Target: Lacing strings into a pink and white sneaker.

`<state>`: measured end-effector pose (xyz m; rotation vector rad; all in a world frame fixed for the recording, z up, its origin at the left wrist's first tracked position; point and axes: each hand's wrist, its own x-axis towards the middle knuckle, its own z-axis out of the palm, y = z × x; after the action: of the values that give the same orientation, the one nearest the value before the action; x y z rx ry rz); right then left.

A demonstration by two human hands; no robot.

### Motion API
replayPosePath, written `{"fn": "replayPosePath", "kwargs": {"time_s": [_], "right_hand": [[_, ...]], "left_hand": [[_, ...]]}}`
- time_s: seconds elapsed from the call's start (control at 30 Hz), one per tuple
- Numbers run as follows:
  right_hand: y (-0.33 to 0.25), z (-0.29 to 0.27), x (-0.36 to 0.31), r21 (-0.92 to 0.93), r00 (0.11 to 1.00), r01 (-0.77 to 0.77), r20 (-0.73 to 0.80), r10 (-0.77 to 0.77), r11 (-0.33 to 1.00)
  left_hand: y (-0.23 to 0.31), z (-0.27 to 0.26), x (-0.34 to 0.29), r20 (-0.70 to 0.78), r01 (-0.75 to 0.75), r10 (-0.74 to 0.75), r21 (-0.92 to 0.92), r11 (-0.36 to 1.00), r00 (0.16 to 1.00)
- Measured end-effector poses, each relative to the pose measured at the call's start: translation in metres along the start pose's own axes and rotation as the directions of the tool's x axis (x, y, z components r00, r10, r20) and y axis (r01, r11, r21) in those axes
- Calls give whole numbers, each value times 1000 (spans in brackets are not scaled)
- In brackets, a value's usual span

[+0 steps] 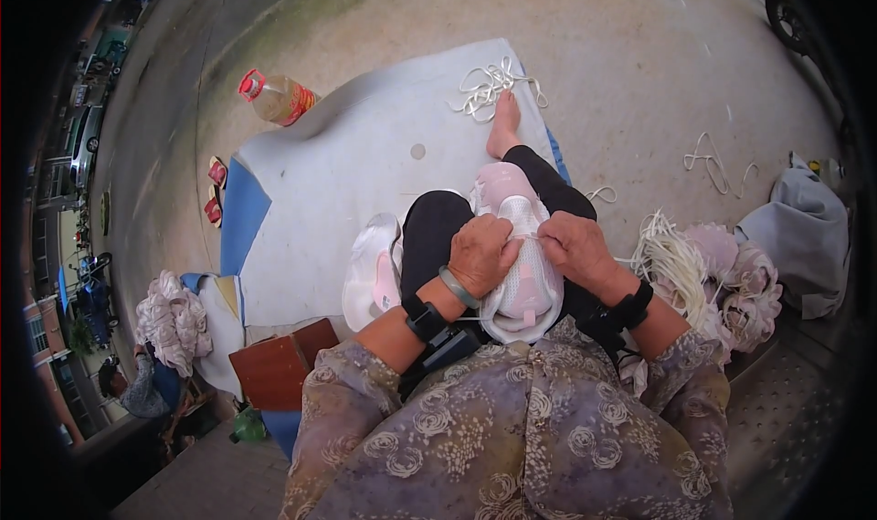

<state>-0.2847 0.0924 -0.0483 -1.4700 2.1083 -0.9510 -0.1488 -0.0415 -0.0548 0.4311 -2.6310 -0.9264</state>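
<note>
A pink and white shoe [527, 287] lies in my lap between my thighs, its toe pointing away from me. Both my hands are closed over its lacing area. My left hand [480, 253] pinches a white shoelace [526, 237] on the left side of the tongue. On the right side, my right hand [579, 250] grips the lace with thumb and finger. The lace runs across the tongue between the two hands; its ends are partly hidden by my fingers. Another pink and white shoe [373, 278] rests on the mat beside my left knee.
A grey-white mat [338, 173] holds loose laces [498, 89] near my bare foot. To the right sit a bundle of white laces [671, 260] and several pink shoe uppers [749, 305]. A bottle [274, 98], red slippers [215, 191], a brown box [283, 366] and another person [142, 387] are leftward.
</note>
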Motion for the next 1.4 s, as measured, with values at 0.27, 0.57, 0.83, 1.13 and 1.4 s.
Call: {"fn": "replayPosePath", "kwargs": {"time_s": [0.27, 0.57, 0.83, 1.13, 1.4], "right_hand": [[-1, -2, 1, 8, 999, -22, 38, 21, 1000], [-3, -6, 5, -25, 998, 43, 54, -41, 999], [-2, -7, 5, -6, 998, 43, 49, -43, 999], [-2, -3, 5, 17, 996, 89, 13, -90, 996], [-6, 2, 5, 79, 999, -42, -13, 43, 996]], "left_hand": [[-1, 1, 0, 8, 73, -73, -83, 994, 997], [-5, 0, 0, 16, 87, -86, -101, 991, 996], [-5, 0, 2, 19, 86, -84, -113, 990, 996], [-6, 0, -2, 32, 83, -80, -127, 988, 996], [6, -16, -1, 93, 129, -115, -168, 977, 989]]}}
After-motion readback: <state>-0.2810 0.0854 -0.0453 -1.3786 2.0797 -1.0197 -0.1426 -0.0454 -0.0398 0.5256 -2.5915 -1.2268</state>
